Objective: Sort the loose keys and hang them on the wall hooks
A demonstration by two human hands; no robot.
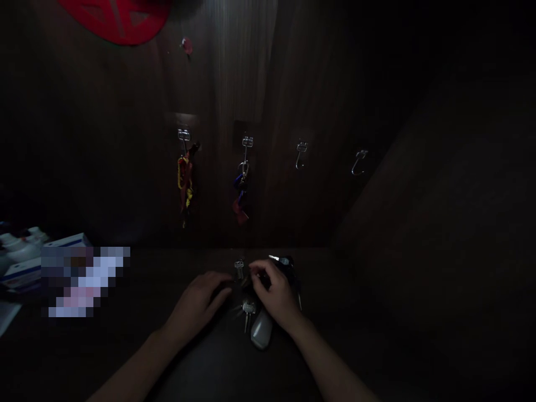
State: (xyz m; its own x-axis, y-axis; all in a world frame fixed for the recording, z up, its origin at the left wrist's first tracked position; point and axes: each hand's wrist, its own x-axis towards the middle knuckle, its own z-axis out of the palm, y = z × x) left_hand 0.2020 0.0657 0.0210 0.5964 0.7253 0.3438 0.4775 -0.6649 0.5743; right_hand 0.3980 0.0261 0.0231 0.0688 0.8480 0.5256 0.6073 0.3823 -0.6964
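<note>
My left hand (pixel 201 298) rests over the dark tabletop, thumb and fingers apart, with nothing visible between them. My right hand (pixel 274 293) is curled, its fingertips drawn together around something small and dark that I cannot make out. Between the hands, a metal key (pixel 239 268) lies toward the back. Nearer to me is a bunch of keys (pixel 248 309), beside a smooth grey oval object (pixel 262 330) just below my right hand. Dark, partly shiny items (pixel 288 262) sit behind that hand, largely hidden by it.
Metal hooks line the dark wooden panel: one holds a red and yellow cord (pixel 185 178), another a keyring (pixel 244 170) with blue and red tags. A third hook (pixel 300 155) and a fourth hook (pixel 359 162) are bare. White bottles (pixel 19 245) and boxes (pixel 25 273) stand left.
</note>
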